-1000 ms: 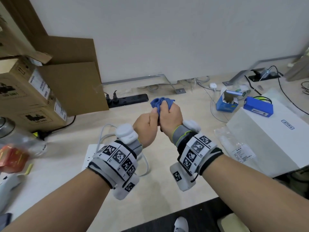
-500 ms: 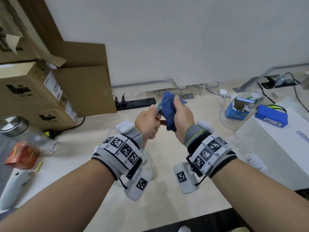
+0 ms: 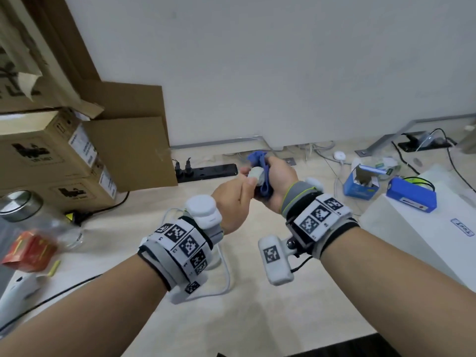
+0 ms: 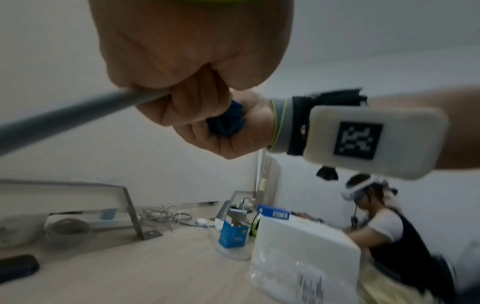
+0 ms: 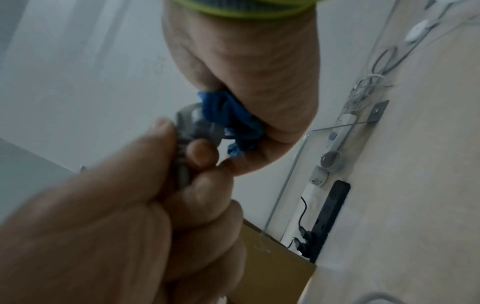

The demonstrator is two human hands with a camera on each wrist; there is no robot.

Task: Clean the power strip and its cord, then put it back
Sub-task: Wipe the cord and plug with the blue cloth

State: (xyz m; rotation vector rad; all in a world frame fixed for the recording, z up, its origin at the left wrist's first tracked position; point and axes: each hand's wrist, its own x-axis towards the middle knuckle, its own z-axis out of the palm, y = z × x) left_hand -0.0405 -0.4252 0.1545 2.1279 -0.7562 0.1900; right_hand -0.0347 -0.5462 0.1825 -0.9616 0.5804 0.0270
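Observation:
My left hand (image 3: 238, 194) is lifted above the desk and grips the white plug (image 3: 255, 173) at the end of the power strip's cord. From that fist the white cord (image 3: 227, 275) drops and loops on the table behind my left wrist. The strip itself is hidden there. My right hand (image 3: 279, 180) clutches a bunched blue cloth (image 3: 265, 177) and presses it against the plug. The right wrist view shows the plug (image 5: 193, 121) pinched by my left fingers (image 5: 200, 152), with the cloth (image 5: 233, 118) touching it. In the left wrist view the cord (image 4: 64, 121) runs out of my fist.
A black power strip (image 3: 207, 171) with two plugs lies along the wall. Cardboard boxes (image 3: 51, 161) stand at the left, with a metal-lidded jar (image 3: 23, 210) and a red packet (image 3: 31, 249). A white box (image 3: 425, 228) carrying a blue block (image 3: 412, 198) fills the right. Another person (image 4: 389, 228) sits further right.
Both hands have stayed together and shifted slightly away from me. The cloth has slid from over the plug to its side, so the plug's white end now shows.

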